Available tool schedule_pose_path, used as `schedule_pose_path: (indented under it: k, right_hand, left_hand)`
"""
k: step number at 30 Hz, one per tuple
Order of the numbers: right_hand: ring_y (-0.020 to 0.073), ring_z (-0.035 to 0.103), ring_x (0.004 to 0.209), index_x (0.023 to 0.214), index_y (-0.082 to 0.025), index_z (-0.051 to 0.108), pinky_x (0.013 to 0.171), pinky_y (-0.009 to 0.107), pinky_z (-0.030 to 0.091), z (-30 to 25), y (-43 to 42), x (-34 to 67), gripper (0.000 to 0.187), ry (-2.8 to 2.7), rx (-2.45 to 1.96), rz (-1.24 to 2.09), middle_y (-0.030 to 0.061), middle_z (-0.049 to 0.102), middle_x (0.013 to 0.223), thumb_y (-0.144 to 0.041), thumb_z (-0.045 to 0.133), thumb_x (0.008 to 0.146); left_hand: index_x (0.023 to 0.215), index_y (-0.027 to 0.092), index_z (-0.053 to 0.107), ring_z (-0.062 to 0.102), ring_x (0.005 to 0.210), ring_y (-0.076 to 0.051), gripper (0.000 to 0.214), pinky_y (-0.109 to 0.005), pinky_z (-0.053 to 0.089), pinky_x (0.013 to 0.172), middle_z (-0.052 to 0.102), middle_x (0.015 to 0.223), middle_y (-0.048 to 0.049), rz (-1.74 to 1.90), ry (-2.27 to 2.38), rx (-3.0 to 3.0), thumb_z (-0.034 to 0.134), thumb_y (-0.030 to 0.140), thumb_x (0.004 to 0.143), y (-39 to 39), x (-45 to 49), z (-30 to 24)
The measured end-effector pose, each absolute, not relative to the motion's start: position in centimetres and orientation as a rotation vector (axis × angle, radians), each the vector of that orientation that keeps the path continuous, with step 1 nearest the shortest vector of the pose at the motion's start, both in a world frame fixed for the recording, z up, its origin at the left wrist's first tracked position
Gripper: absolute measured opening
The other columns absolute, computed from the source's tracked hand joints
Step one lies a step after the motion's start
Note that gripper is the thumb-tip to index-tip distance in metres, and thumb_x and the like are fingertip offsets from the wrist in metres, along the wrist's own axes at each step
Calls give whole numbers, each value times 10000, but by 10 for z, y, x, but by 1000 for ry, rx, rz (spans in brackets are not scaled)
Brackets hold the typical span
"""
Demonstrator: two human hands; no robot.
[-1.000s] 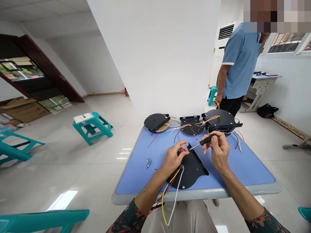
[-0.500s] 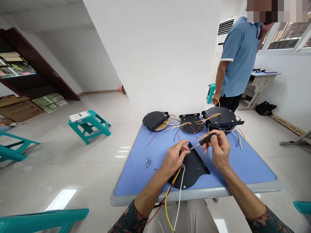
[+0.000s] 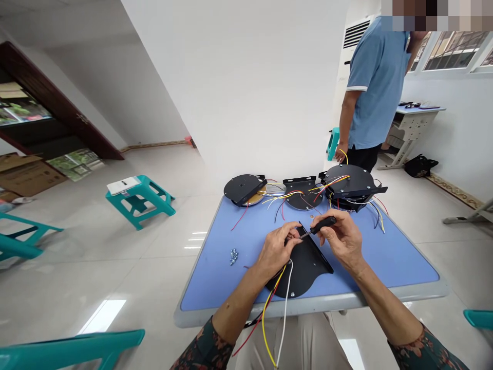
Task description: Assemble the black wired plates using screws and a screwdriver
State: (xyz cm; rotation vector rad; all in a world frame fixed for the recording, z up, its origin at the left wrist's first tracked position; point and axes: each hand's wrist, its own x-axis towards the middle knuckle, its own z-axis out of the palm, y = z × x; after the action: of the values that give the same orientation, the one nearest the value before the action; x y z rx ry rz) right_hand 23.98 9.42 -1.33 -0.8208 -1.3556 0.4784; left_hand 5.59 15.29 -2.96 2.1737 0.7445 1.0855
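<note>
Working a black-handled screwdriver (image 3: 322,224) in the right hand (image 3: 342,240), grip closed round the handle, tip just beside the left fingers (image 3: 292,235). Left hand (image 3: 276,252) has its grip closed on the raised flange of a black metal bracket plate (image 3: 304,268). Plate sits near the front edge of the blue worktop (image 3: 215,280). Screwdriver tip is at the flange; can't tell if it's engaged with a screw, too small to see. Yellow, white and red wires (image 3: 284,308) run from under the plate, over the worktop's front edge. Small pile of metal screws (image 3: 233,256) lies left of centre on the worktop, well apart from the hands. Three more black plate assemblies (image 3: 302,198) with loose coloured wires sit along the worktop's far edge. Co-worker (image 3: 375,87) in a blue polo stands beyond the worktop's far right corner, a yellow wire (image 3: 344,156) at their hand (image 3: 339,153). Teal stool (image 3: 138,198) stands on the floor left of the worktop, well apart from it.
</note>
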Motion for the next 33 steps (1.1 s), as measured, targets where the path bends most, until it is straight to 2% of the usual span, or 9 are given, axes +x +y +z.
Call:
schedule_pose_path:
  k: [8, 15, 19, 23, 26, 30, 33]
  right_hand:
    - [74, 534, 427, 1107, -223, 536, 407, 224, 468, -1, 90, 241, 187, -1381, -939, 463, -5, 701, 816, -330, 590, 963]
    - [71, 539, 453, 1076, -209, 555, 454, 217, 464, 13, 75, 238, 139, -1495, -1122, 349, -19, 683, 766, -278, 580, 959]
    - [73, 554, 495, 1062, -213, 569, 473, 214, 482, 11, 69, 234, 129, -1499, -1109, 271, -12, 682, 798, -268, 598, 949]
    - [91, 583, 511, 1073, -222, 553, 444, 222, 503, 1, 71, 240, 191, -1291, -970, 361, 5, 707, 840, -331, 635, 939]
    - [97, 589, 498, 1054, -228, 545, 421, 224, 508, -7, 74, 252, 234, -1083, -889, 411, 1, 715, 825, -376, 667, 919]
    - [114, 603, 506, 1013, -221, 570, 382, 227, 494, -15, 70, 273, 258, -948, -853, 479, 5, 712, 798, -390, 713, 880]
    - [122, 616, 515, 996, -218, 581, 368, 222, 484, -21, 61, 282, 263, -898, -838, 500, 3, 711, 775, -385, 732, 860]
  left_hand:
    - [1020, 183, 670, 669, 771, -125, 227, -233, 528, 773, 695, 815, 12, 723, 594, 1967, 683, 109, 806, 149, 59, -23]
    - [946, 177, 638, 712, 759, -119, 166, -226, 549, 773, 705, 808, 14, 571, 429, 1948, 568, 63, 848, 145, 59, -20]
    - [944, 180, 657, 712, 758, -122, 173, -230, 556, 774, 714, 800, 15, 634, 435, 1990, 577, 64, 845, 143, 60, -20]
    - [997, 176, 699, 719, 832, -147, 144, -266, 560, 828, 747, 896, -29, 757, 522, 1962, 616, 162, 881, 147, 60, -23]
    - [952, 163, 711, 720, 835, -160, 131, -286, 565, 832, 752, 901, -49, 927, 638, 1829, 618, 239, 900, 152, 56, -22]
    - [943, 157, 692, 712, 815, -158, 149, -292, 565, 819, 739, 849, -33, 1194, 758, 1680, 648, 291, 898, 142, 41, 0]
    - [955, 174, 698, 696, 828, -155, 107, -287, 548, 805, 738, 879, -27, 1282, 813, 1899, 660, 264, 913, 111, 30, 25]
